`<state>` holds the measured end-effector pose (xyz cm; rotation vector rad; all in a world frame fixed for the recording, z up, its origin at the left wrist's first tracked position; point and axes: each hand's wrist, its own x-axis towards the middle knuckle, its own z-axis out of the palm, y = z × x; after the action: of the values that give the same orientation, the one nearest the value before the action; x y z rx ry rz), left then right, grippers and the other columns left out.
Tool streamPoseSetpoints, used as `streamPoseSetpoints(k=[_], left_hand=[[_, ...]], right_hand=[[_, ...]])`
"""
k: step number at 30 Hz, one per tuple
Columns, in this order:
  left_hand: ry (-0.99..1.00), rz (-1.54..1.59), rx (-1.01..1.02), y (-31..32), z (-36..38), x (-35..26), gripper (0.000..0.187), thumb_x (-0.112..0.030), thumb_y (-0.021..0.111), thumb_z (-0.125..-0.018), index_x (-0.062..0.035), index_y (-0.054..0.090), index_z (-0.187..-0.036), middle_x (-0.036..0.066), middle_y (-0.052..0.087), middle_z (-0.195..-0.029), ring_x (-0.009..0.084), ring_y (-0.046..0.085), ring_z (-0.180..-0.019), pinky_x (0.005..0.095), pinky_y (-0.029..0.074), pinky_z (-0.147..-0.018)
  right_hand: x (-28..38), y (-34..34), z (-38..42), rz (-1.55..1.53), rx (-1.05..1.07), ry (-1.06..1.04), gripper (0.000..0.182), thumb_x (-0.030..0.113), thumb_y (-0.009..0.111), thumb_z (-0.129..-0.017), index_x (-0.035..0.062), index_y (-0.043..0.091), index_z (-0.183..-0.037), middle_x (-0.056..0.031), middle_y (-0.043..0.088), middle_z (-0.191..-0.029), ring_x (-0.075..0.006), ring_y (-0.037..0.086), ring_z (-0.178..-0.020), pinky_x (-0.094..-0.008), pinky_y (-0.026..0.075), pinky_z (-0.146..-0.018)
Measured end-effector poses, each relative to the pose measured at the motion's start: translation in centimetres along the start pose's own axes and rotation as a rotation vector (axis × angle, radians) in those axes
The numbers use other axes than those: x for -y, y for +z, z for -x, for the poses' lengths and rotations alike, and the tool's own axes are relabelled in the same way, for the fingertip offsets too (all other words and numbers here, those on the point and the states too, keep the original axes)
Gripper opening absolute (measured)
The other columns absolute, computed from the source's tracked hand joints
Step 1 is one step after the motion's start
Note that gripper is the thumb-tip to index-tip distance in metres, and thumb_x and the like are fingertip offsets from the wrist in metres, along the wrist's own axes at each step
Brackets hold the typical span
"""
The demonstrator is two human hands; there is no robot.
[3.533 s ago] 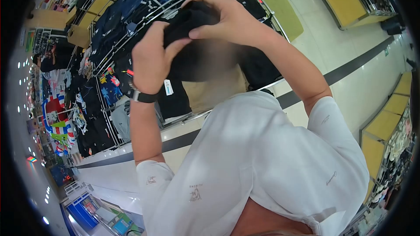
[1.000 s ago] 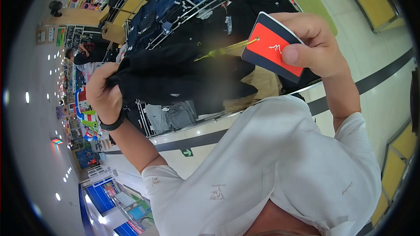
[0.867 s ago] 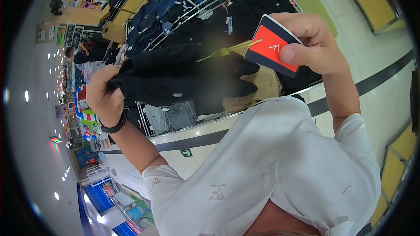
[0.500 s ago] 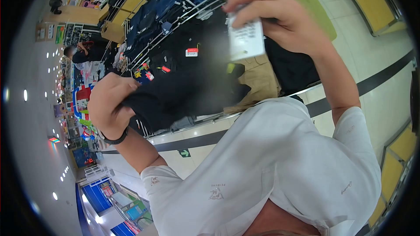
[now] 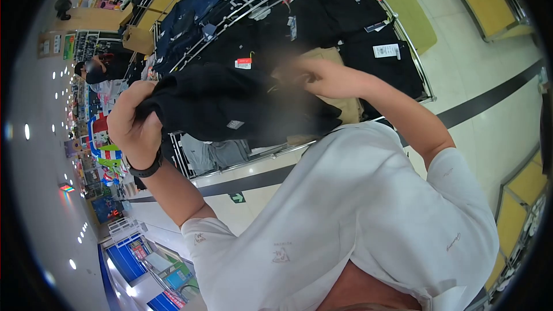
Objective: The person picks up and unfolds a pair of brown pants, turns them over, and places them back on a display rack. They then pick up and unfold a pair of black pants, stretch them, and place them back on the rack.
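Note:
My left hand (image 5: 135, 118), with a dark band at the wrist, is closed around one end of a folded black garment (image 5: 196, 101). The cloth stretches rightward above the display rack, and a small pale diamond-shaped label (image 5: 235, 124) shows on it. Over the garment's other end, my right hand (image 5: 314, 75) is smeared by motion. Its fingers do not show clearly, nor whether they grip anything. Beneath and beside that hand lies folded khaki clothing (image 5: 349, 109). A white tag (image 5: 386, 50) rests on black folded clothing (image 5: 397, 72) further right.
A metal rack rail (image 5: 429, 89) bounds the folded clothes. Blue jeans (image 5: 187, 26) lie in the section beyond, and grey clothing (image 5: 213, 154) sits low at the near left. A person in dark clothes (image 5: 109, 68) stands far left. Yellow shelving (image 5: 487, 3) is across the aisle.
My right hand has come down and left onto the black garment; the white tag it held up no longer shows in it. My left hand has shifted slightly left and up, still gripping the garment.

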<state>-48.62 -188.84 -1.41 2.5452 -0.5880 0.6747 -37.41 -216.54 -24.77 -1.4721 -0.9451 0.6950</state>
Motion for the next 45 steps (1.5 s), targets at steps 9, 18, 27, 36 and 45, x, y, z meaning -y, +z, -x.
streamPoseSetpoints(k=[9, 18, 27, 36, 45], left_hand=[[-0.118, 0.07, -0.03, 0.8, -0.4, 1.1, 0.03, -0.003, 0.075, -0.074, 0.0071, 0.064, -0.1, 0.007, 0.065, -0.09, 0.0126, 0.058, -0.079, 0.0233, 0.045, -0.075], [-0.066, 0.053, -0.001, 0.2, -0.7, 0.1, 0.03, 0.0, 0.075, -0.072, 0.007, 0.064, -0.1, 0.005, 0.064, -0.088, 0.0119, 0.057, -0.08, 0.0228, 0.044, -0.075], [-0.199, 0.004, 0.003, -1.0, -2.4, -1.6, 0.025, 0.0, 0.074, -0.082, 0.0062, 0.064, -0.104, 0.005, 0.066, -0.096, 0.011, 0.06, -0.089, 0.0227, 0.045, -0.085], [-0.16, -0.048, 0.041, -2.8, -4.4, -2.5, 0.028, -0.003, 0.074, -0.082, 0.0065, 0.065, -0.107, 0.007, 0.067, -0.1, 0.012, 0.06, -0.09, 0.0234, 0.044, -0.086], [-0.155, -0.051, 0.066, -4.2, -4.5, -2.7, 0.028, -0.008, 0.075, -0.083, 0.0057, 0.065, -0.105, 0.006, 0.066, -0.099, 0.0118, 0.06, -0.091, 0.0235, 0.045, -0.085]], right_hand=[[-6.9, 3.8, 2.6, -0.307, -0.344, 0.244, 0.025, 0.01, 0.059, -0.092, 0.0021, 0.058, -0.116, -0.0064, 0.065, -0.098, -0.011, 0.058, -0.08, -0.0272, 0.046, -0.067], [-3.9, 2.9, 1.4, -0.57, -0.325, 0.582, 0.054, 0.049, 0.048, -0.101, -0.0011, 0.069, -0.104, -0.0077, 0.067, -0.098, -0.0133, 0.062, -0.088, -0.0295, 0.05, -0.08], [-7.0, 2.9, 3.0, -0.658, -0.346, 0.048, 0.019, 0.012, 0.054, -0.09, 0.0035, 0.064, -0.104, -0.0091, 0.057, -0.136, -0.0209, 0.051, -0.124, -0.0347, 0.04, -0.104], [-9.2, 4.2, 4.4, -0.276, -0.289, 0.184, 0.081, 0.016, 0.074, -0.077, 0.0011, 0.033, -0.146, -0.02, 0.038, -0.147, -0.0317, 0.04, -0.136, -0.041, 0.034, -0.112], [-9.2, 4.5, -0.1, 0.051, -0.214, 0.039, 0.101, 0.014, 0.083, -0.073, 0.0089, 0.023, -0.153, -0.0217, 0.037, -0.148, -0.0329, 0.035, -0.139, -0.0403, 0.036, -0.111]])
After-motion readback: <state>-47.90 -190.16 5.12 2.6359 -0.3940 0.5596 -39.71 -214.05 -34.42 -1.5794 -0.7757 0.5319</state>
